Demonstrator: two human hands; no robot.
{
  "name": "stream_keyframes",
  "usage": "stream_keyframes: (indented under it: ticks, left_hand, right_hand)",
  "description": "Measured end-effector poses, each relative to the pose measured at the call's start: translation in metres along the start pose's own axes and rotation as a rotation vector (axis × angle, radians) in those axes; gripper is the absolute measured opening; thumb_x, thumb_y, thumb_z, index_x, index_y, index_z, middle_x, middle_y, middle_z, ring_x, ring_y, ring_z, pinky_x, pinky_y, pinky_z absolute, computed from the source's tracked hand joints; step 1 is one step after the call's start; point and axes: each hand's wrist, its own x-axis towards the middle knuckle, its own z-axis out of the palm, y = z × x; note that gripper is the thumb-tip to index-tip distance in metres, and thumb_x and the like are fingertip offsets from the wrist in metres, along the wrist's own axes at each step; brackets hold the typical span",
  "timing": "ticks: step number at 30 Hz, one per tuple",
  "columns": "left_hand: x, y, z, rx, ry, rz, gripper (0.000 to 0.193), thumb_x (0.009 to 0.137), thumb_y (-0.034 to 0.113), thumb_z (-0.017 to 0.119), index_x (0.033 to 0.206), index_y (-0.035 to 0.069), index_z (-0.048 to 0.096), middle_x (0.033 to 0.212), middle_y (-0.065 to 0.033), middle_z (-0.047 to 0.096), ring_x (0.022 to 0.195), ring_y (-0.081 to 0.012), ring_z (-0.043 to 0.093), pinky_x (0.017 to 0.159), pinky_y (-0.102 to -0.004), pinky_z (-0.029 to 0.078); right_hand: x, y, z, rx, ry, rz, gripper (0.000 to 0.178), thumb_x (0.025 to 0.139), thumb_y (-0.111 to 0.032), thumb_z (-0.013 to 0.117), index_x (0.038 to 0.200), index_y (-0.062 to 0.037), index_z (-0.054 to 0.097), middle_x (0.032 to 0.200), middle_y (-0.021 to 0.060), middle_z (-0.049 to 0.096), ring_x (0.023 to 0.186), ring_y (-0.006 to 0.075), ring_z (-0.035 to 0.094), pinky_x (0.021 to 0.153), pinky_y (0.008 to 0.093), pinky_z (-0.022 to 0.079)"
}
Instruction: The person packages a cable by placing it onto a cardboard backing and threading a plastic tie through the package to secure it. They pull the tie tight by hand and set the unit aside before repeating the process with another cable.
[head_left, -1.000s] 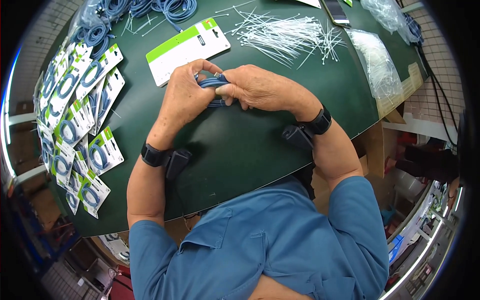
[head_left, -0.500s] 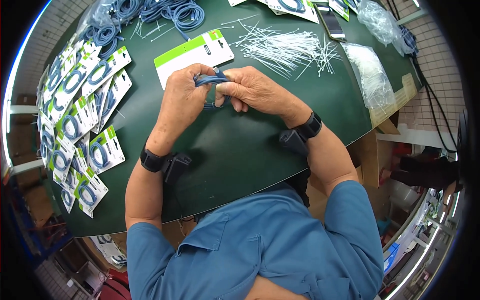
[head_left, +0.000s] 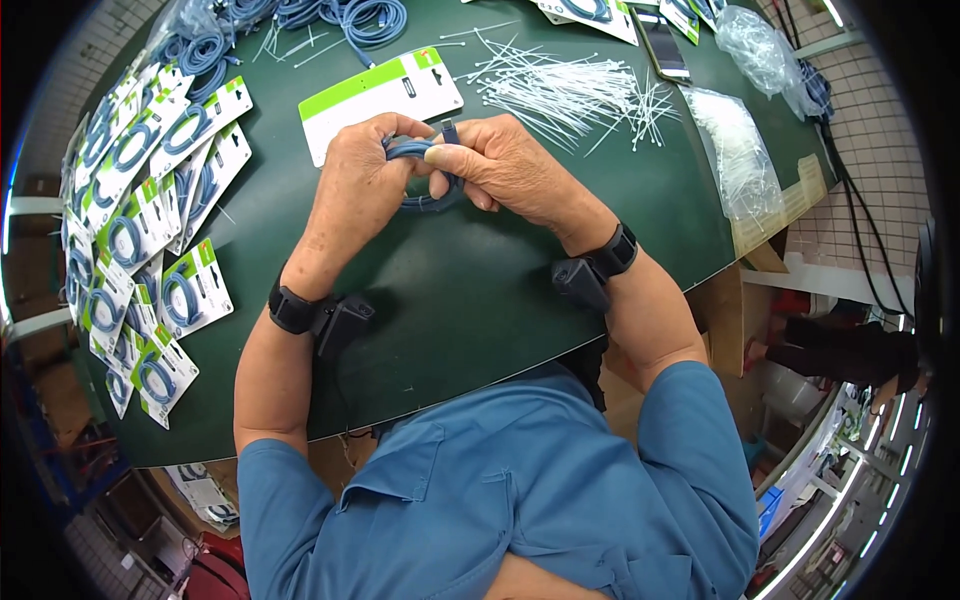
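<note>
Coiled blue cable (head_left: 408,149) is up between both hands, above the dark green tabletop (head_left: 450,310), just on the wearer's side of a flat card. Left hand (head_left: 362,170): grip closed around the left part of the coil, fingers curled over, thumb on the near side. Right hand (head_left: 505,165): grip pinched on the right part of the coil, thumb laid across it, other fingers bent underneath. Dark plug (head_left: 449,132) sticks up by the right index finger. Lower arc of the coil hangs below the fingers; can't tell if it touches the surface.

White-and-green card (head_left: 365,103) lies flat right behind the hands, no cable on it, hang hole toward the right end. Loose pile of white cable ties (head_left: 560,95) right of that, strands crossing every which way. Then a phone (head_left: 662,45) and a clear bag of ties (head_left: 735,155) near the right edge, crumpled clear plastic bag (head_left: 760,55) beyond.

Left side: overlapping heap of carded blue cables (head_left: 125,240). Loose blue coils (head_left: 370,22) along the far edge, left of centre. Each wrist wears a black strap with a small black box (head_left: 345,322).
</note>
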Motion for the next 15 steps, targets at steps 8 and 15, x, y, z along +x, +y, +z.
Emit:
stream_keyframes:
  ticks: [8,15]
  left_hand:
    - [-0.003,0.004,0.0,0.043,0.004,-0.056,0.024,0.082,0.002,0.07,0.105,0.001,0.075,0.074,-0.0078,0.072,0.065,-0.011,0.061,0.061,-0.0299,0.05]
    - [0.0,-0.005,0.009,0.046,-0.002,-0.044,0.025,0.082,0.005,0.071,0.106,0.002,0.075,0.073,-0.0064,0.068,0.063,-0.0111,0.059,0.059,-0.0301,0.049]
  right_hand:
    - [0.001,0.012,0.004,0.056,-0.024,0.032,0.033,0.108,-0.028,0.059,0.095,-0.0013,0.073,0.071,-0.0022,0.062,0.05,0.0019,0.043,0.043,0.0196,0.032]
    - [0.005,0.016,-0.008,0.004,-0.091,0.033,0.037,0.11,-0.032,0.055,0.093,-0.0021,0.07,0.07,-0.003,0.057,0.05,0.0026,0.039,0.044,0.0209,0.03]
